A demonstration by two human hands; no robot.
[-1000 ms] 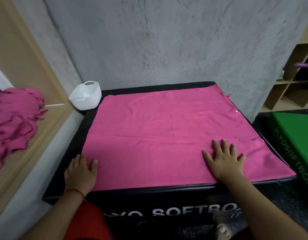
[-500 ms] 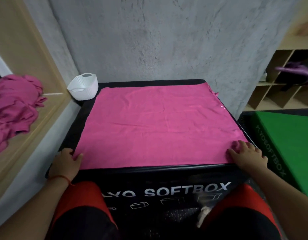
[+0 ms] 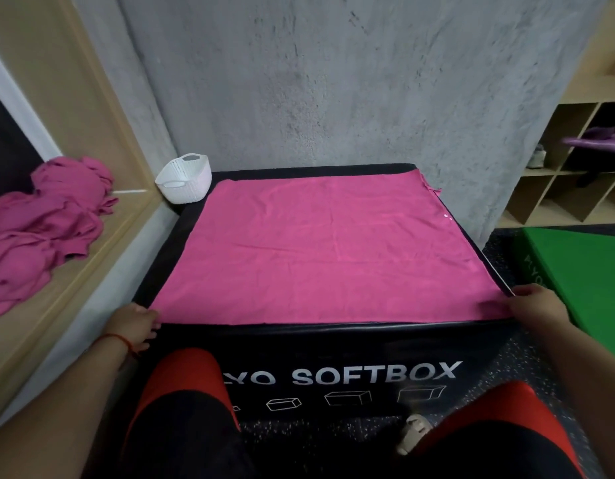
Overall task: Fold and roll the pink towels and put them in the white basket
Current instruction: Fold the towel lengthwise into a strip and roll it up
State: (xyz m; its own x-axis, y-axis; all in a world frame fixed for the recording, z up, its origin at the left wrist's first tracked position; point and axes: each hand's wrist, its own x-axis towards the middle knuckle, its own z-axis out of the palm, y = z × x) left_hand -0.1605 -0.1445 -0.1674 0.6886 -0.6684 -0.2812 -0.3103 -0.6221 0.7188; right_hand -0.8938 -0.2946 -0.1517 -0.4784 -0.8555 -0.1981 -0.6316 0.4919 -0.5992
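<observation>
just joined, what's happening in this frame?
A person has one pink towel spread flat on the black soft box, not yet folded. The right hand grips its near right corner; the left hand is at the near left corner, grip unclear. The white basket stands by the box's far left corner; more pink towels lie piled on the ledge.

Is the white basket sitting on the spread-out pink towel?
No, the white basket stands off the far left corner of the pink towel, beside it and not on it.
</observation>
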